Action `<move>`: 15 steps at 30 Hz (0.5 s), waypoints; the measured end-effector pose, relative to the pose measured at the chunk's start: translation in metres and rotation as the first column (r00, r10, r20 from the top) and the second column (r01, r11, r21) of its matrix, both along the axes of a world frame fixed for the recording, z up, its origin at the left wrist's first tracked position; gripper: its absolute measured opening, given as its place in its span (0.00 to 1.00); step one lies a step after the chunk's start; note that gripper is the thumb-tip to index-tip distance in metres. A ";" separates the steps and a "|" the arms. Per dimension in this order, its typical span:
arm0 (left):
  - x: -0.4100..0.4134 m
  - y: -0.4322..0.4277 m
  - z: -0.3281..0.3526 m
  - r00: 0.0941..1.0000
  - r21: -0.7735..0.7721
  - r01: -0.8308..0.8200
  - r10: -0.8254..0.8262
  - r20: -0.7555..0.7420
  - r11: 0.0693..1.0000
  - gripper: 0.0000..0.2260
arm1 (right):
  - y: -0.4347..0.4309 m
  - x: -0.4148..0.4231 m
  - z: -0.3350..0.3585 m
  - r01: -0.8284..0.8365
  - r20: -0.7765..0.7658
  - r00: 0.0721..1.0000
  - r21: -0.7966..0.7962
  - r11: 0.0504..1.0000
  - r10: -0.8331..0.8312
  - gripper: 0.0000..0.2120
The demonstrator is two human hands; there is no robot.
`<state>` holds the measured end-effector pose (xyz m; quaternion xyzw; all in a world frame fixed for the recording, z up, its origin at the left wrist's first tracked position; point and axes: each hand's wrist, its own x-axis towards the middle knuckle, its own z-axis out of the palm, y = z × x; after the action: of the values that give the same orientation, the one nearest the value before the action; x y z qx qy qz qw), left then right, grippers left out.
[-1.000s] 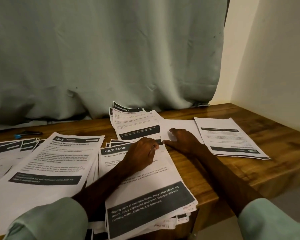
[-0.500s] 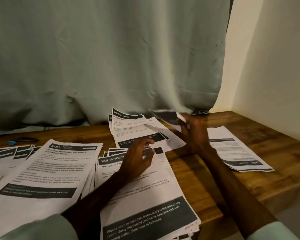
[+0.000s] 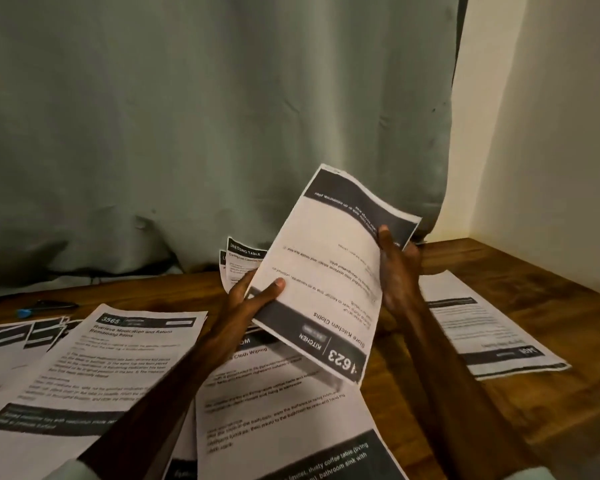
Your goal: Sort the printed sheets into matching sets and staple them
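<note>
I hold a printed sheet (image 3: 329,271) headed "1623 Kitchen, Store Kitchen Cloths" upside down in the air above the wooden table (image 3: 551,323). My left hand (image 3: 253,299) pinches its near left edge, thumb on top. At the sheet's far right edge, my right hand (image 3: 395,268) grips it with the thumb on the print. Under the sheet lies the "Multi-room Cloth Wiping" stack (image 3: 284,420). The "3565 Retrieve Medication" stack (image 3: 111,368) lies to the left, and the "Dressing Table" sheets (image 3: 239,258) lie behind my left hand. One more sheet (image 3: 482,334) lies at the right.
More sheets (image 3: 11,344) overlap at the far left edge. A dark tool with a blue tip (image 3: 45,306) lies on the table near the back left. A grey-green curtain (image 3: 222,116) hangs behind the table, and a cream wall (image 3: 551,133) closes the right side.
Both hands left the table and came up with the "1623 Kitchen" sheet, which earlier lay blank side up beside the "Dressing Table" sheets. It now faces me, held by both hands.
</note>
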<state>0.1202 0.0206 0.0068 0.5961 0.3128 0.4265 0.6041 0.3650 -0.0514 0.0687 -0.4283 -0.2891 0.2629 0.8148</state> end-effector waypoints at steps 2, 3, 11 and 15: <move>-0.002 0.006 -0.005 0.999 -0.083 0.018 -0.021 -0.034 0.996 0.35 | 0.005 0.000 -0.013 -0.035 -0.055 0.998 -0.035 0.999 0.033 0.11; -0.003 0.006 -0.006 0.999 -0.103 0.006 -0.011 -0.054 0.995 0.38 | 0.007 0.002 -0.017 -0.038 -0.064 0.997 -0.046 0.998 0.035 0.11; 0.003 -0.005 0.002 0.968 -0.185 0.193 -0.156 0.196 0.964 0.23 | 0.012 0.023 -0.035 0.231 -0.152 0.957 -0.109 0.967 -0.246 0.12; 0.016 -0.018 0.005 0.968 -0.221 0.205 -0.165 0.187 0.953 0.23 | 0.018 0.007 -0.050 0.315 -0.130 0.936 -0.105 0.943 -0.327 0.19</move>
<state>0.1366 0.0022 0.0114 0.5082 0.2529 0.3752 0.7328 0.3719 -0.0334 0.0184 -0.4829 -0.1441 0.1688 0.8471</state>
